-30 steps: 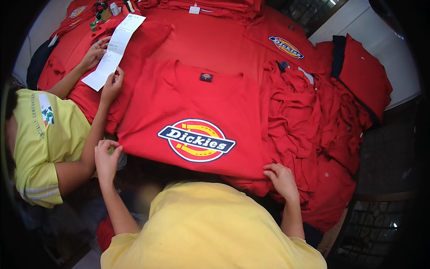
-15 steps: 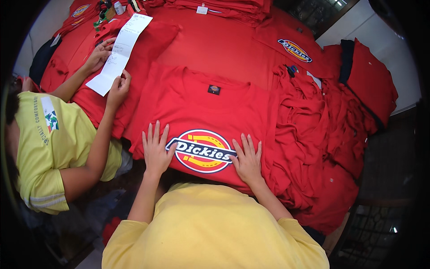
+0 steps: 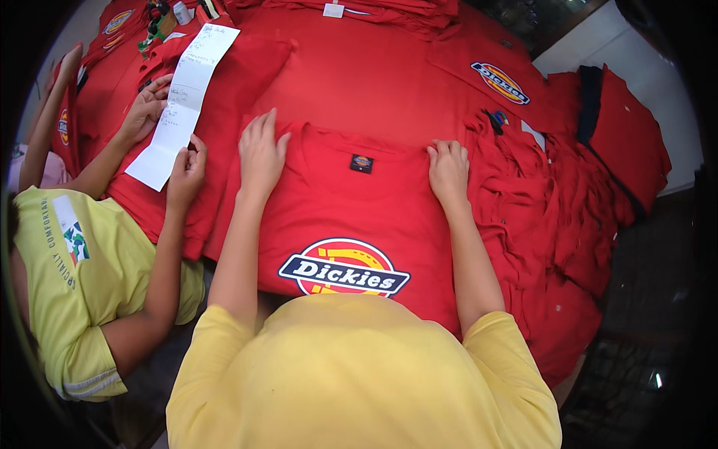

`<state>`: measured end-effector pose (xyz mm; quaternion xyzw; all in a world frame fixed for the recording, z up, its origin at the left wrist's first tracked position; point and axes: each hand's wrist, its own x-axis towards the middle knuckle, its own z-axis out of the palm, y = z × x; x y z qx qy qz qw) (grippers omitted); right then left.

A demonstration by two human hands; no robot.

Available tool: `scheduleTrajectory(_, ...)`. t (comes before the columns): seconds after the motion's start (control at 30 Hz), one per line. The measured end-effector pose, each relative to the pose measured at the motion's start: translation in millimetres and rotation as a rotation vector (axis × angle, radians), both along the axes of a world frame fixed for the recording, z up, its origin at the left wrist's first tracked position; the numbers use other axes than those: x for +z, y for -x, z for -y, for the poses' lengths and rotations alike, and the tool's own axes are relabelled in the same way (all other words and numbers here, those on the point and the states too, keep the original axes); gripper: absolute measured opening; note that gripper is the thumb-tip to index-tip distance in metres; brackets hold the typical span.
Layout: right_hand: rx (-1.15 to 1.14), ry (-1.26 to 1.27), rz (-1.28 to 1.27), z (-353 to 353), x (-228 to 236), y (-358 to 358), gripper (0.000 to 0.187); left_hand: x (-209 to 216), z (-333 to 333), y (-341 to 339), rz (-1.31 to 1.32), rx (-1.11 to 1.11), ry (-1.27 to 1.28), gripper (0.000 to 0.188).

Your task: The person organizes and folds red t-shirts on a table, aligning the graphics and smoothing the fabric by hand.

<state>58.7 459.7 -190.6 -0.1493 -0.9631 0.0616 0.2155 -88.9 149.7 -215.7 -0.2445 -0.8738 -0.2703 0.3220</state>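
A red T-shirt (image 3: 351,206) lies folded flat in front of me, its neckline away from me and its round printed emblem (image 3: 345,271) close to my body. My left hand (image 3: 262,153) rests at its far left shoulder corner, fingers stretched out and thumb apart. At the opposite shoulder my right hand (image 3: 450,176) has its fingers bent over the shirt's edge. A small dark neck label (image 3: 362,163) shows between the two hands.
To my left a co-worker in a yellow-green shirt (image 3: 123,277) holds a long white written sheet (image 3: 187,105). Crumpled red garments (image 3: 523,224) pile up on my right. A folded shirt (image 3: 497,78) and stacked red shirts (image 3: 389,16) lie farther off, with scissors (image 3: 497,120) on the pile.
Both hands have slid away from beside the emblem up to the shirt's shoulders. The shirt sits slightly nearer to me. Another person's arm has come into view at far left.
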Motion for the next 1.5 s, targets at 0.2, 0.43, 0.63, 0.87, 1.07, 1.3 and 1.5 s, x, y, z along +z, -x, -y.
scheduleTrajectory(0.2, -0.111, -0.011, 0.066, -30.5, -33.5, 28.7, 0.024, -12.4, 1.5, 65.8, 0.422, -0.179, 0.062, 0.025)
scheduleTrajectory(0.43, -0.137, 0.05, 0.066, -42.3, -26.8, 44.6, 0.03, -9.0, -1.3, 81.7, 0.408, -0.165, 0.059, 0.026)
scheduleTrajectory(0.63, 0.001, 0.568, 0.15, -68.4, -12.0, 32.9, 0.029, 7.0, -2.3, 80.0, 0.681, -0.274, -0.055, 0.028)
scheduleTrajectory(0.87, -0.162, 0.133, 0.056, -49.0, -23.4, 37.6, 0.025, -3.7, -21.1, 72.1, 0.406, -0.149, 0.063, 0.025)
scheduleTrajectory(1.07, -0.091, 0.272, -0.177, -39.7, 16.2, -6.9, 0.019, 21.4, 11.7, 35.0, 0.315, 0.041, -0.091, 0.026)
scheduleTrajectory(1.3, -0.162, -0.062, -0.3, -2.9, 39.5, -49.6, 0.019, 16.7, 29.5, 1.2, 0.555, 0.094, -0.007, 0.031)
scheduleTrajectory(1.5, -0.271, 0.299, 0.098, -14.0, 15.0, -47.4, 0.038, 18.7, 25.9, 11.0, 1.059, -0.155, -0.635, 0.018)
